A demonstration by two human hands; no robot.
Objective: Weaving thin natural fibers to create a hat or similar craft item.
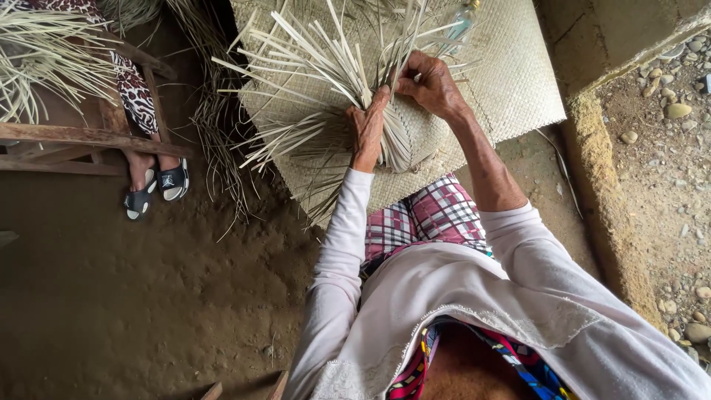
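Head view shows our left hand (368, 132) and right hand (432, 87) both gripping pale flat palm-leaf strips (337, 63), which fan up and away from the left hand over the woven straw mat (511, 81).

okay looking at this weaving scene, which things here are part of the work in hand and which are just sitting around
In the work:
left hand and right hand, both gripping the loose leaf strips
woven mat those strips run from

Just about:
clear bottle on the mat's far edge
wooden bench
another person's sandalled feet
pebbles
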